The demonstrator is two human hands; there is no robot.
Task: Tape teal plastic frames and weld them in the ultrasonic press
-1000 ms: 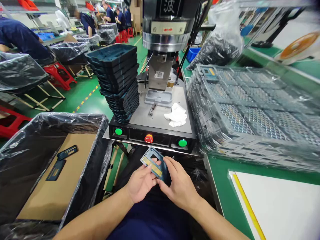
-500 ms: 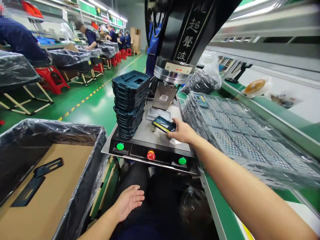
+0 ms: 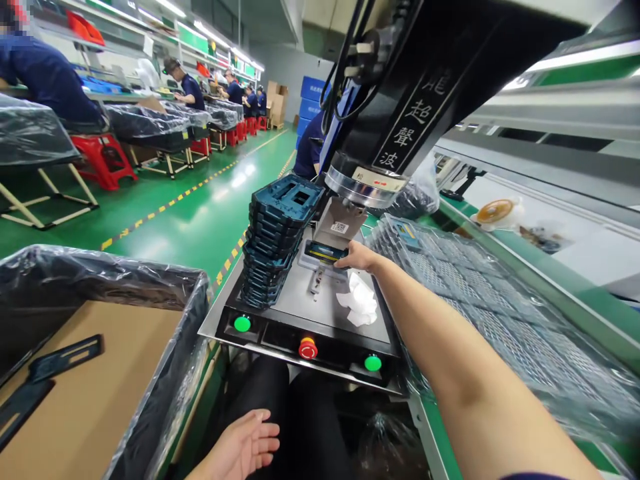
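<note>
My right hand (image 3: 362, 257) reaches to the machine table and grips the right end of a dark plastic cover (image 3: 324, 253) with a yellow strip. The cover is at the pale fixture (image 3: 340, 271), just below the metal horn (image 3: 336, 220) of the ultrasonic welder (image 3: 425, 87). Whether it is fully seated I cannot tell. Over my lap, my left hand (image 3: 247, 443) hangs with fingers apart, holding nothing. A tall stack of dark plastic trays (image 3: 273, 260) stands left of the fixture, and crumpled white paper (image 3: 359, 300) lies to its right.
Along the table front are two green buttons (image 3: 243, 324) and a red stop button (image 3: 307, 347). A film-lined bin (image 3: 195, 293) at left holds dark flat parts (image 3: 65, 357). Clear blister trays (image 3: 470, 293) are stacked at right. Co-workers (image 3: 189, 90) sit at the far-left benches.
My right hand has carried the cover away from me, from in front of the fixture to beneath the horn. The view has shifted; my left hand stays over my lap.
</note>
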